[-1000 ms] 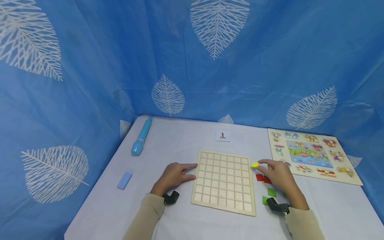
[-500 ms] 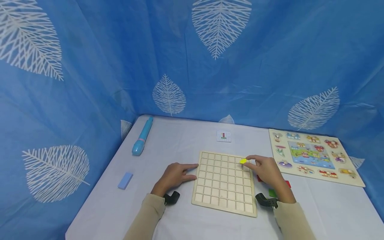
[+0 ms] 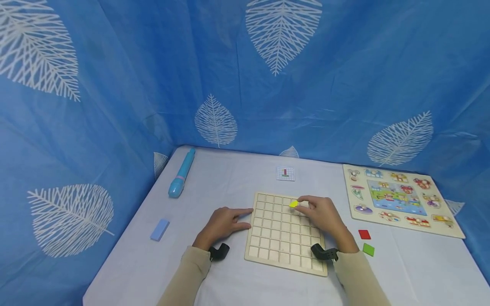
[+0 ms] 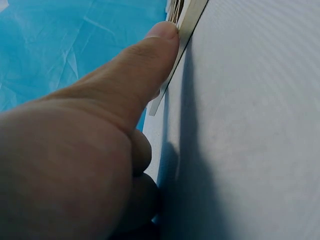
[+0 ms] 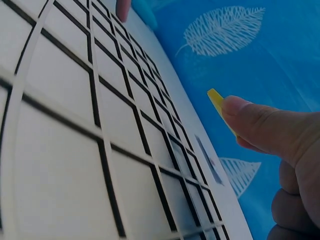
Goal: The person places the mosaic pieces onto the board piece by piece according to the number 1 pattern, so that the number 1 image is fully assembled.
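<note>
A wooden grid board lies flat on the white tabletop. My left hand rests at its left edge, index finger and thumb stretched out against the rim. In the left wrist view the thumb touches the side of the board. My right hand pinches a small yellow tile between thumb and index finger. It holds the tile tilted above the far rows of the board. From the right wrist view, the yellow tile is clear of the grid.
Right of the board lie a red tile and a green tile. A pattern card lies behind it. A picture puzzle fills the back right. On the left are a blue microphone-shaped object and a light blue block.
My right hand has carried the yellow tile leftward from beside the board to over its far rows, uncovering a red and a green tile. The left hand has stayed put.
</note>
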